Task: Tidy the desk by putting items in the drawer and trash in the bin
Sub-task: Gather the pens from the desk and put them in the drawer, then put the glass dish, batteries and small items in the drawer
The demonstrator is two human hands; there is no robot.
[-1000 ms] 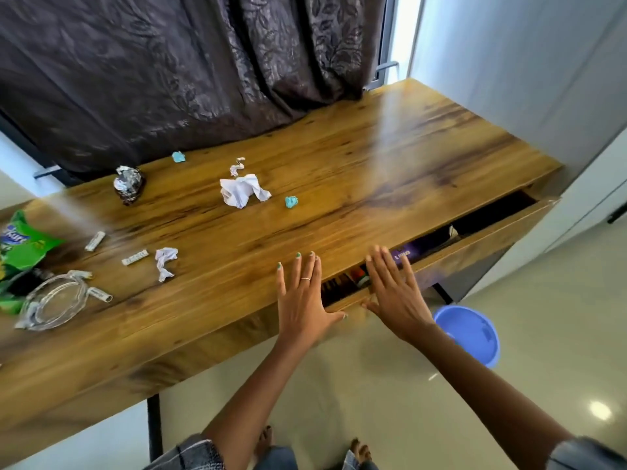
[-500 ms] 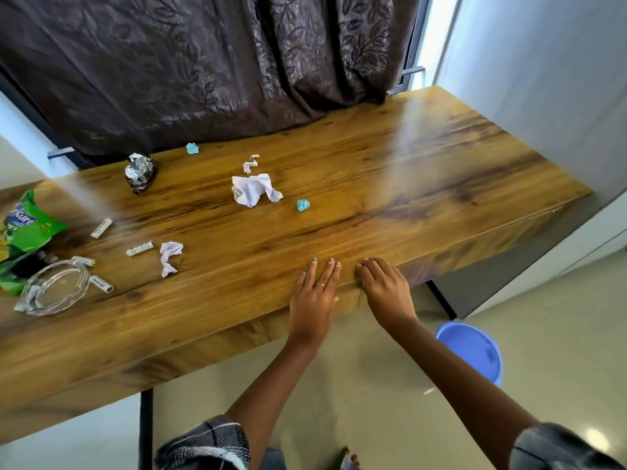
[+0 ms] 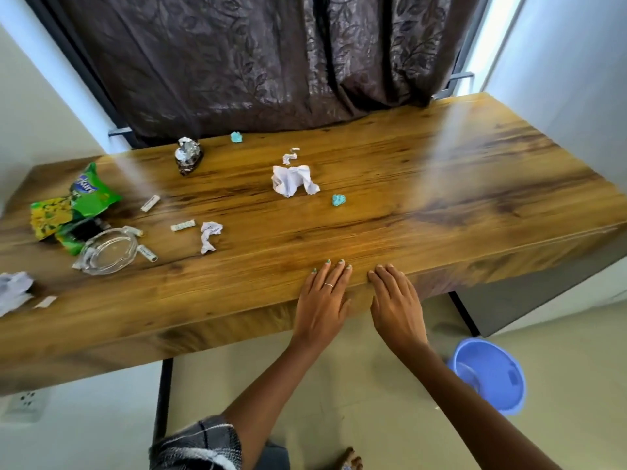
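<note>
Both hands flat against the front edge of the wooden bench (image 3: pixel 373 184): left hand (image 3: pixel 322 303) and right hand (image 3: pixel 397 310) side by side, fingers straight, grasping nothing. Drawer front (image 3: pixel 509 262) flush with that edge, apparently shut. Crumpled paper (image 3: pixel 293 179) behind the hands; blue bin (image 3: pixel 488 374) below the bench. Likely best: lift off gently, then gather scraps nearest the edge.

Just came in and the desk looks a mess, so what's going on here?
A person is tidying it. The left hand and right hand press flat against the desk's front edge, where the drawer looks shut. Trash remains on top: crumpled paper, a foil ball, green snack wrappers, beside a glass ashtray. The blue bin waits on the floor.
</note>
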